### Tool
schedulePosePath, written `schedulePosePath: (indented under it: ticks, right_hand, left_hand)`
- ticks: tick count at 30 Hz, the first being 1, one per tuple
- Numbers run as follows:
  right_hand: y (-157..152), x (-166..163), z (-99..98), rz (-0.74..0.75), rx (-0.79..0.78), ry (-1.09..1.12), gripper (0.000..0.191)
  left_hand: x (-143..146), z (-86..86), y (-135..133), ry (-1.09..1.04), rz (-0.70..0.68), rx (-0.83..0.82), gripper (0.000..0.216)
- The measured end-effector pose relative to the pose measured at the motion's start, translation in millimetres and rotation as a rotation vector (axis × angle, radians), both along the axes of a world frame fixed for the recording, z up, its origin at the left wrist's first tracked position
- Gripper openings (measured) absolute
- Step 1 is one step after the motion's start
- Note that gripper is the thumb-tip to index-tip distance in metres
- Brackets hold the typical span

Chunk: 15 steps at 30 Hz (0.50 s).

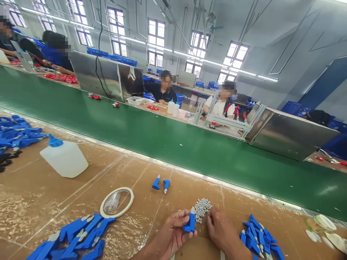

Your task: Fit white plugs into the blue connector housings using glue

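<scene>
My left hand (173, 233) is closed around a small blue plastic part (190, 223), held upright near the bottom middle. My right hand (221, 227) rests palm down just right of it, fingers curled at the edge of a little heap of small grey pellets (202, 207); what its fingertips hold is hidden. Two finished-looking blue parts with white tips (161, 183) lie farther out on the brown worktop (54, 202).
Piles of blue parts lie at lower left (78, 236), lower right (257, 238) and far left (16, 131). A white squeeze bottle with blue cap (63, 157) and a tape ring (117, 202) sit left. A green conveyor belt (162, 141) runs behind; other people sit across it.
</scene>
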State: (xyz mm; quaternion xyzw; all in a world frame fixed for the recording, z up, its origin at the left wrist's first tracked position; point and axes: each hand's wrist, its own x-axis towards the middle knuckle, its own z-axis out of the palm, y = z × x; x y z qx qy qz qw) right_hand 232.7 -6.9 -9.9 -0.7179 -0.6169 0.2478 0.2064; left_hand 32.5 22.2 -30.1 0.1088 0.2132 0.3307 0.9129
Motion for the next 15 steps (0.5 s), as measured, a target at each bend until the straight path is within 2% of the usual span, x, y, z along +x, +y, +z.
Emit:
schedulePosePath:
  ticks: [2, 6, 9, 15]
  right_hand:
    - [-7.2, 2.5, 3.4, -0.016, -0.067, 0.191, 0.014]
    - [-24.2, -0.1, 6.2, -0.045, -0.185, 0.598, 0.042]
    - [-33.6, -8.1, 5.6, -0.079, -0.217, 0.785, 0.055]
    - [-42.7, -27.1, 9.9, -0.119, -0.111, 1.066, 0.051]
  left_hand:
    - [1.9, -3.1, -1.3, -0.015, -0.016, 0.035, 0.016]
    - [6.8, -8.2, -5.0, -0.013, -0.064, 0.103, 0.027]
    - [8.8, -10.9, -9.2, 0.005, -0.122, 0.175, 0.032]
    - [10.9, -16.8, -16.9, 0.028, -0.161, 0.259, 0.034]
